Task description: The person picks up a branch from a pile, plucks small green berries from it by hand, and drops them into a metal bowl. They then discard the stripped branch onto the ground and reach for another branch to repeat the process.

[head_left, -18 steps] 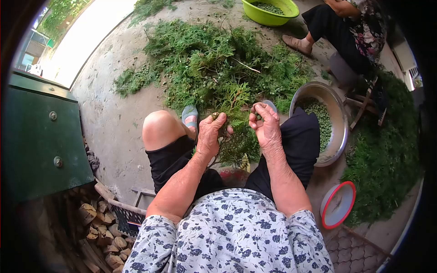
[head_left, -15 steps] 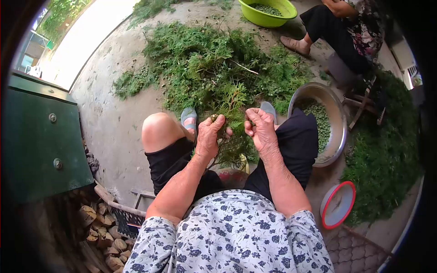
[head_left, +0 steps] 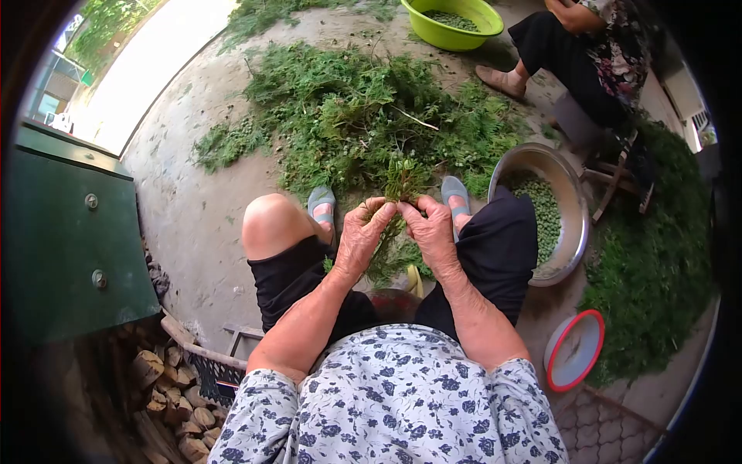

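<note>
Between my knees, my left hand [head_left: 361,236] is closed around a green conifer sprig [head_left: 399,184], whose leafy tip points away from me. Thumb and fingers of my right hand [head_left: 430,232] pinch the same sprig, and the two thumbs nearly meet. What exactly lies under the fingertips is hidden. Just beyond my feet spreads a large heap of cut conifer branches [head_left: 340,116]. By my right knee stands a metal basin [head_left: 573,232] holding many small green cones [head_left: 546,213].
A lime-green basin [head_left: 452,37] with green cones stands at the back, near a seated person [head_left: 587,62]. More cut greenery [head_left: 645,286] lies at right, beside a red-rimmed bowl [head_left: 550,363]. At left are a green metal box [head_left: 77,232], a dark crate [head_left: 212,367] and split firewood [head_left: 189,421].
My hands have come together, the right one moving left to the sprig. The sprig's tip now sits lower and nearer my fingers.
</note>
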Available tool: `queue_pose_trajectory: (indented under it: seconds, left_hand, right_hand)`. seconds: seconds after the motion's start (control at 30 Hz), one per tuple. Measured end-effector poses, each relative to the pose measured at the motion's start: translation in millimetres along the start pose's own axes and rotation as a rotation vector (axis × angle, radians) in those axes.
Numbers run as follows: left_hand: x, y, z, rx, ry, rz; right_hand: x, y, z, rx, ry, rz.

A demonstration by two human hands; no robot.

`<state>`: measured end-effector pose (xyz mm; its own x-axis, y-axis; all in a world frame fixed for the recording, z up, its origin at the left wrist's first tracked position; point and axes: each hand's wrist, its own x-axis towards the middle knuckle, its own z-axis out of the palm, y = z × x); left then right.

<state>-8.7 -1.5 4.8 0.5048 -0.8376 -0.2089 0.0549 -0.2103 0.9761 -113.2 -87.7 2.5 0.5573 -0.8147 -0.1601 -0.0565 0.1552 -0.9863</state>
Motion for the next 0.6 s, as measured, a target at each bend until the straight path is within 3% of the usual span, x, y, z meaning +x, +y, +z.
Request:
queue_pose_trajectory:
  seconds: [0.03,0.13,0.17,0.23,0.47,0.53,0.6]
  left_hand:
    - [-0.5,4.6,1.4,-0.227,0.038,0.024]
    - [2.9,0.0,2.2,-0.338,0.049,0.003]
    - [4.9,-4.0,2.7,-0.462,0.061,0.003]
    - [5.9,0.2,1.5,-0.473,0.054,-0.034]
    - [10.1,-1.7,-1.1,-0.576,0.078,-0.046]
    - [8.4,7.8,-3.3,-0.615,0.084,-0.081]
    - [6.1,15.0,-5.5,-0.686,0.047,-0.133]
  right_hand:
    - [0.5,3.3,1.6,-0.148,0.021,-0.167]
    - [-6.1,-9.4,5.0,-0.355,0.069,-0.305]
    - [-7.2,-11.3,5.6,-0.355,0.069,-0.305]
    - [-9.0,-12.8,6.7,-0.483,0.050,-0.340]
    - [-10.4,-9.8,4.8,-0.468,-0.029,-0.435]
    - [-9.7,-20.0,-2.0,-0.106,-0.073,-0.043]
    - [-2.4,-19.7,-15.2,0.031,-0.066,0.049]
